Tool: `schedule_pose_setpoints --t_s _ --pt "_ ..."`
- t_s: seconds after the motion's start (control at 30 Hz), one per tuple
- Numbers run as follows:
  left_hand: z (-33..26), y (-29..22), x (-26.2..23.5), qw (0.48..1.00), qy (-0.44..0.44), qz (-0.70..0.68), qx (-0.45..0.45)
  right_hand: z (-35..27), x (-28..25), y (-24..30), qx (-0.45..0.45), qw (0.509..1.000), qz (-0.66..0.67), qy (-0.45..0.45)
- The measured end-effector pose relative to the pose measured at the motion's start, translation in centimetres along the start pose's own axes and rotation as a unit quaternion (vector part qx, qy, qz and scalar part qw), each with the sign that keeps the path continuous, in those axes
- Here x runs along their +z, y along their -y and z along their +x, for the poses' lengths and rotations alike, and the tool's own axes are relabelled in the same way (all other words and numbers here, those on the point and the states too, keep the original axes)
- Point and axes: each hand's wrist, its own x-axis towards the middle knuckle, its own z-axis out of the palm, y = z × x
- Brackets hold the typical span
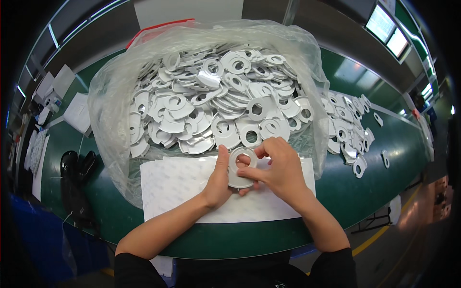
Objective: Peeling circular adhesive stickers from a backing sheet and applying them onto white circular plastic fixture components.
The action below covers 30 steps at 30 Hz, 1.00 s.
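Between both hands is a flat white plastic part [234, 178], rounded with a large round hole, held over the white paper sheets [177, 187]. My left hand [219, 180] grips its left edge, thumb pointing up along the side and fingertips showing underneath. From the right, my right hand [281, 168] pinches it, the thumb lying across the front below the hole. Just beyond the hands rises a big heap of similar white plastic parts [180, 108], spread inside a clear plastic bag [108, 101] with its mouth folded open.
On the green table [345, 197], more loose white parts [342, 115] lie to the right of the bag. A black item like a glove or sleeve [77, 192] rests at the left. A white box-like stack [78, 113] stands behind it. The red strip [161, 30] borders the bag's back.
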Motion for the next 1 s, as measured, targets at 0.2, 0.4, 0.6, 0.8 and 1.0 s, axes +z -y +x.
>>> schedule_pose_setpoints --t_s 0.2,0.4,0.6,0.8,1.0 --pt "0.0 -0.3 0.0 1.000 0.005 -0.006 -0.011 0.1 -1.6 -0.2 0.047 0.993 0.061 0.084" --pt "0.2 -0.6 0.0 1.000 0.025 0.010 -0.014 -0.2 -0.3 -0.2 0.009 0.999 -0.033 0.029" --pt "0.3 -0.8 0.1 0.999 0.026 -0.012 -0.025 -0.2 0.9 -0.8 0.008 1.000 -0.030 -0.003" --pt "0.1 -1.0 -0.4 0.998 0.022 -0.055 -0.035 0.2 0.1 -1.4 0.171 0.963 0.192 0.081" --pt "0.1 -0.7 0.0 0.998 -0.014 -0.057 -0.025 0.2 -0.2 -1.5 0.164 0.948 0.259 0.088"
